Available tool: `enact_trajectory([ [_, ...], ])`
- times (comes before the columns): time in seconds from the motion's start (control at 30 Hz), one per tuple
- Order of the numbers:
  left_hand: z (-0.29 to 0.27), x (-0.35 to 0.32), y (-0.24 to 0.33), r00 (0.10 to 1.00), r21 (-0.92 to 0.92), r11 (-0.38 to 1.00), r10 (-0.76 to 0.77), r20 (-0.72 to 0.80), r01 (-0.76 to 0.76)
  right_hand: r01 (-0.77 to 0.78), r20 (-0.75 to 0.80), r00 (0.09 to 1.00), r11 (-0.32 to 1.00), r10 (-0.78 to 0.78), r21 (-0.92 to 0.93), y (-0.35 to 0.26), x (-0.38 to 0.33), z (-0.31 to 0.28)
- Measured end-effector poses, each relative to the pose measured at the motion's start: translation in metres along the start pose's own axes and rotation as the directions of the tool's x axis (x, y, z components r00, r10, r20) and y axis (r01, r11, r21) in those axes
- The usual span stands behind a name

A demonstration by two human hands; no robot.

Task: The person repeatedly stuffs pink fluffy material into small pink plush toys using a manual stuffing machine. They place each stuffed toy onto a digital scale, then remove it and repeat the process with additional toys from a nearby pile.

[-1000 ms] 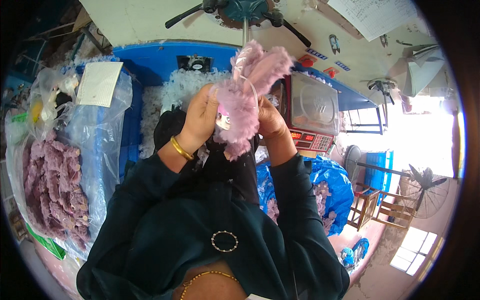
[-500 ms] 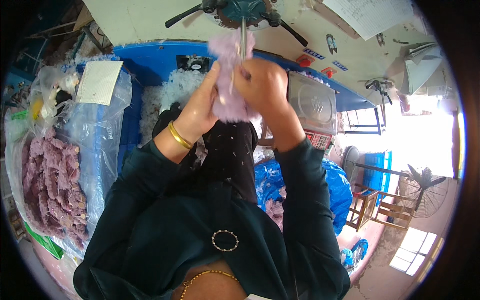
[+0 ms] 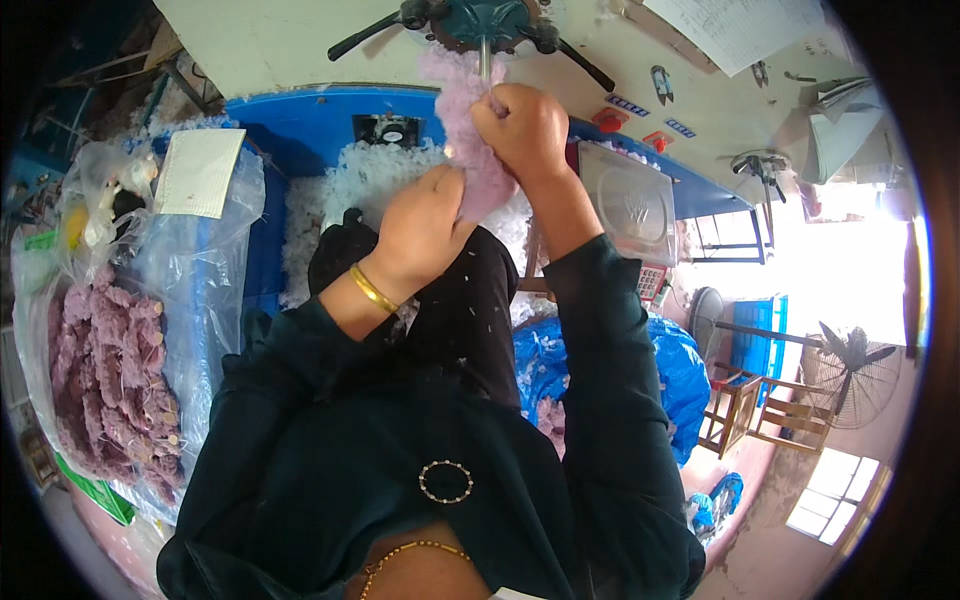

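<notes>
A fluffy mauve plush toy piece (image 3: 487,185) hangs on a thin metal tube (image 3: 485,62) that sticks out of a dark green machine fitting (image 3: 486,20). My left hand (image 3: 418,225), closed, grips the lower left side of the plush. Higher up, my right hand (image 3: 525,132) is curled round the plush on its right, close to the tube. Part of the plush is hidden behind my fingers, and so is the tube's end. White fluffy stuffing (image 3: 375,175) lies beneath, above my lap.
At left, a clear plastic bag (image 3: 190,270) stands beside several mauve plush pieces (image 3: 105,375). The pale machine top (image 3: 290,40) carries black handles, red switches (image 3: 608,120), snips (image 3: 662,86) and papers (image 3: 735,30). Right are a clear plastic lid (image 3: 628,200), blue bag (image 3: 675,380) and fan (image 3: 850,375).
My left hand has moved down and turned, its fingers now closed on the plush's lower side. My right hand has shifted slightly up; more of the plush shows between them.
</notes>
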State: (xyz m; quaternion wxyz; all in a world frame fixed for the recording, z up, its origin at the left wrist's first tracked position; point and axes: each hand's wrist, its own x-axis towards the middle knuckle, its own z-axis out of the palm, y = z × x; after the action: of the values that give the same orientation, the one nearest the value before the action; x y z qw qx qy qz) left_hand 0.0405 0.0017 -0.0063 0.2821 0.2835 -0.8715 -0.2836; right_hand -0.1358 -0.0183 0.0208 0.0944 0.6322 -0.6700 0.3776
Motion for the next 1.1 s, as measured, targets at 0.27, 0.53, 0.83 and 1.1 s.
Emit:
enact_trajectory([
  [0.27,-0.009,0.024,-0.014,0.891,-0.895,-0.276,-0.198,0.408,0.349,-0.257,0.013,0.965,0.959,0.260,-0.117,-0.006,0.006,0.001],
  [0.53,0.030,0.024,-0.005,0.888,-0.949,-0.141,-0.335,0.314,0.282,-0.310,0.004,0.948,0.923,0.320,-0.229,0.000,0.028,0.020],
  [0.83,0.016,0.006,-0.012,0.970,-0.561,0.826,-0.183,-0.160,0.063,-0.267,0.114,0.955,0.962,0.273,-0.064,-0.030,-0.013,-0.014],
  [1.1,0.017,0.035,-0.018,0.952,-0.896,0.421,-0.307,0.007,0.142,-0.353,0.070,0.934,0.935,0.351,0.021,-0.008,0.011,0.011],
])
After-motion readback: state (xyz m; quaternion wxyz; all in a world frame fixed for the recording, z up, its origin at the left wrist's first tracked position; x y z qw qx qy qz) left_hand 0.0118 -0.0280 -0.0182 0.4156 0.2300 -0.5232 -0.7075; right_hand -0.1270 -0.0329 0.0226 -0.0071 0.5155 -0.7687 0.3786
